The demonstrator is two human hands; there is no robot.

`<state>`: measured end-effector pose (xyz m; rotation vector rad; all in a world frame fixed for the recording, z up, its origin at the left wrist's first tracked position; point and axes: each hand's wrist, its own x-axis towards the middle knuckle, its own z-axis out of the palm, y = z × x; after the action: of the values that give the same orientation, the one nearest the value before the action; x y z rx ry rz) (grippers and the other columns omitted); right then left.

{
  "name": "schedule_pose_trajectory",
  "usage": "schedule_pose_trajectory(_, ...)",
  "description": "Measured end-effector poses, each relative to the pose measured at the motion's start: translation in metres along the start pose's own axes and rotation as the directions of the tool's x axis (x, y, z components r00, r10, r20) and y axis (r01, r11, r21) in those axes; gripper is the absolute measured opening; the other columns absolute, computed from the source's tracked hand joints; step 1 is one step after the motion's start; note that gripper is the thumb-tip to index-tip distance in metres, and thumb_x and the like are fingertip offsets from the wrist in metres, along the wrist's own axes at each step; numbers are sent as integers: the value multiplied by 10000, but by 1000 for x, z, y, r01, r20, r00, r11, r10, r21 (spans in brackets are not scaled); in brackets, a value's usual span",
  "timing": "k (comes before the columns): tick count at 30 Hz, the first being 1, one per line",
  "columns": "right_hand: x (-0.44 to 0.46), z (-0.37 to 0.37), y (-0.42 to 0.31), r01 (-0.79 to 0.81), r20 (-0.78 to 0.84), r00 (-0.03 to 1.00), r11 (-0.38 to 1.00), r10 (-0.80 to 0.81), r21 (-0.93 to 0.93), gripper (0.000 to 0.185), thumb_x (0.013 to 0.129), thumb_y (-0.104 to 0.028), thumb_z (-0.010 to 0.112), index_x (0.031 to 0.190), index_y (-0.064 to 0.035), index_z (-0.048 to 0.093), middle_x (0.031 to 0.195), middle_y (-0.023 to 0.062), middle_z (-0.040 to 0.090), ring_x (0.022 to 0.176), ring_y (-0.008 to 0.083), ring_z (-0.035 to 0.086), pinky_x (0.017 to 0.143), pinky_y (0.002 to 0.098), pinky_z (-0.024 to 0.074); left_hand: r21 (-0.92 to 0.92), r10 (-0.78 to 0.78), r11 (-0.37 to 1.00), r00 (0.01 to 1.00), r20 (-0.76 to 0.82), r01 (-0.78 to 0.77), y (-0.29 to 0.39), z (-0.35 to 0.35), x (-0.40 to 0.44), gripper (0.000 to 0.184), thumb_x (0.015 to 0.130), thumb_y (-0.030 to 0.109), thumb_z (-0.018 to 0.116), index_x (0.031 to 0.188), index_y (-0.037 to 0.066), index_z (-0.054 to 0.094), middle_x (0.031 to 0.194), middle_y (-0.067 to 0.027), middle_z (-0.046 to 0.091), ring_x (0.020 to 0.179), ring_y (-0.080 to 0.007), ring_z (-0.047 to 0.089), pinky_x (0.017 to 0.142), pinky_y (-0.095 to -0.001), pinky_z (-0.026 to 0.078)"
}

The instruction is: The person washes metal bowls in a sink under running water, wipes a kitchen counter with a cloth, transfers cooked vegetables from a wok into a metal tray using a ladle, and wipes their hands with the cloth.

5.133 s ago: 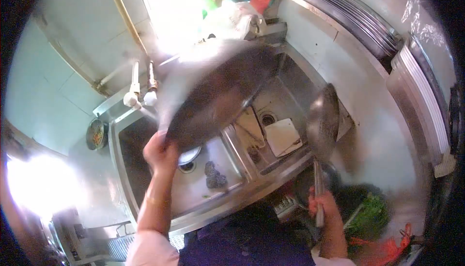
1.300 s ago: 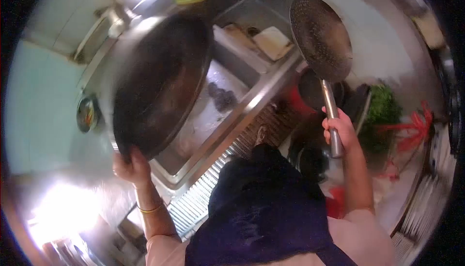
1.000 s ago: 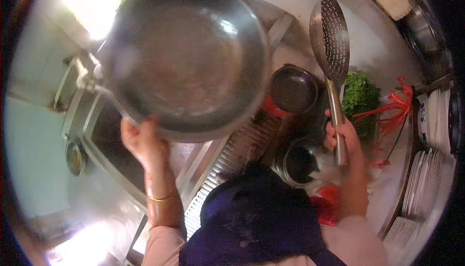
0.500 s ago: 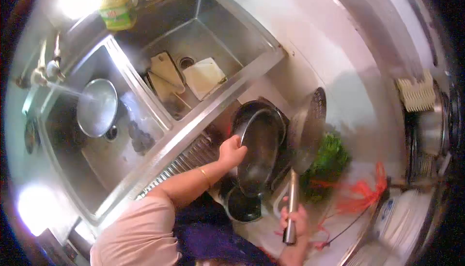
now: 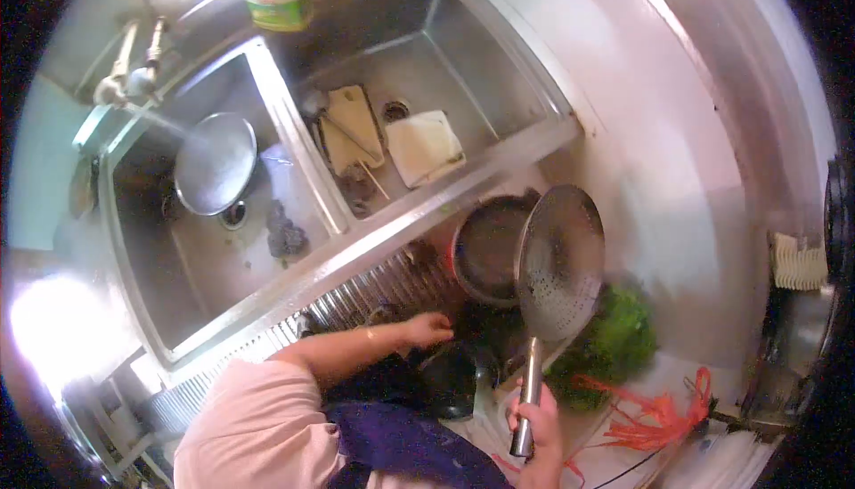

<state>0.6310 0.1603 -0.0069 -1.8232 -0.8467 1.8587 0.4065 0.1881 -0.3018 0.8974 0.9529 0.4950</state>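
Perforated ladle upright in your right hand, its bowl overlapping a dark pan and leafy greens in view.
Your right fingers wrap the metal handle; expect a stiff, bowl-heavy tool, probably slick when wet, and best held on that thick grip. Your left hand is near a dark pot, its fingers looking curled, but you cannot tell whether they hold anything. The bowl hides the pan's right edge and some greens; dark ware beside your left hand merges into shadow, and blur softens the leaves.
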Motion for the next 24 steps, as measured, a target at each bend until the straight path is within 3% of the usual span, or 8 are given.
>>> schedule_pose_trajectory(2,-7,5,-15,16,62,998,992,-8,-123,513,681,0,514,1187,-11,431,693,105,542,488,186,537,453,308,455,86,79,994,992,-100,-70,2,-1,-42,491,852,358,654,1193,14,572,1098,-144,642,1007,-225,606,873,-347,489)
schedule_pose_trajectory(3,-13,1,-15,-26,66,997,991,34,-130,490,708,-61,676,1134,-45,433,730,71,561,510,177,568,466,309,483,98,9,995,996,-87,0,40,-12,-82,478,854,340,651,1185,4,575,1157,-156,629,1067,-246,596,933,-356,467)
schedule_pose_trajectory(6,-39,17,-34,74,246,969,947,6,-313,496,697,2,583,1172,-19,441,700,85,552,508,166,544,471,300,457,16,242,970,952,-190,-243,38,-31,-142,441,893,286,635,1237,26,539,1095,-103,634,943,-185,607,804,-328,516)
schedule_pose_trajectory(10,-70,82,-66,176,413,910,869,35,-463,583,751,-55,667,1283,-19,431,813,62,595,608,123,565,556,257,465,-165,175,954,913,-369,-249,84,-53,-229,384,895,246,643,1215,55,550,980,-35,639,727,-98,572,614,-248,492)
schedule_pose_trajectory(11,-79,98,-81,170,465,878,833,115,-527,619,807,-165,706,1331,-27,405,930,1,562,879,87,527,796,276,456,-160,199,944,884,-424,-289,87,-58,-249,374,892,234,645,1207,54,552,969,-39,644,709,-92,567,606,-243,487)
schedule_pose_trajectory(17,-116,223,-195,482,517,794,849,-320,-215,345,818,-152,647,1108,-42,496,727,41,579,516,133,556,422,285,460,-284,125,797,606,-786,-532,59,-86,-359,231,890,132,607,1105,54,571,860,-78,659,630,-123,582,516,-232,472)
schedule_pose_trajectory(20,-105,269,-278,711,538,629,695,-561,-107,224,855,-243,560,921,-30,569,618,48,559,474,139,537,423,278,470,-332,17,657,454,-891,-676,26,-91,-417,197,891,124,579,1077,61,573,779,-66,639,568,-115,553,467,-234,440)
schedule_pose_trajectory(24,-110,304,-416,636,368,696,767,-617,84,314,805,-155,556,1033,58,515,820,136,603,584,166,590,426,265,492,-219,-80,597,214,-973,-772,-30,-95,-484,161,891,112,559,1045,69,574,724,-49,616,523,-105,529,434,-235,415)
